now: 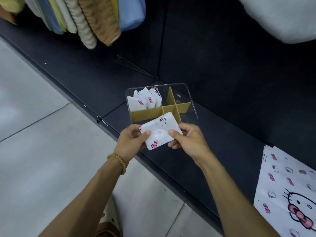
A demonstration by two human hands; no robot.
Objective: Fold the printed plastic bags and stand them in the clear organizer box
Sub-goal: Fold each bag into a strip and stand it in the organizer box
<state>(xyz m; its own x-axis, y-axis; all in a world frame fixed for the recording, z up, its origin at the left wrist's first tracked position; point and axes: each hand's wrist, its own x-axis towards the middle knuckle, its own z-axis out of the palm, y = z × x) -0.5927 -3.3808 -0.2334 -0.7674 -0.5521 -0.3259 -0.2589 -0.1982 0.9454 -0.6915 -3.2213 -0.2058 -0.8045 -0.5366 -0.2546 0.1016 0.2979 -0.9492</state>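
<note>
The dark tabletop (213,134) runs diagonally through the view, its front edge slanting from upper left to lower right, with pale floor tiles (42,151) beyond that edge on the left. The clear organizer box (189,98) sits near that front edge, with open dark surface behind it and to its right. Yellow dividers (171,108) split it into compartments. Several folded bags (147,100) stand upright together in the far-left compartment; the other compartments that show hold nothing.

Both hands hover at the near side of the box, over the tabletop's edge. The left hand (132,141) pinches the left edge of a folded bag (160,132) with its thumb on top and fingers beneath. The right hand (188,138) grips the right edge the same way. The bag is tilted, and its far corner overlaps the near-left compartment.

This folded bag is a small white rectangle, slightly glossy, printed with a cat face in black outline and a pink bow near its lower corner. A beaded bracelet (118,162) circles the left wrist.

An unfolded bag (287,190) with the same print lies flat on the tabletop at the lower right, well apart from the box. Stacked fabrics (82,16) sit at the upper left, and a white fluffy item (282,16) at the upper right.
</note>
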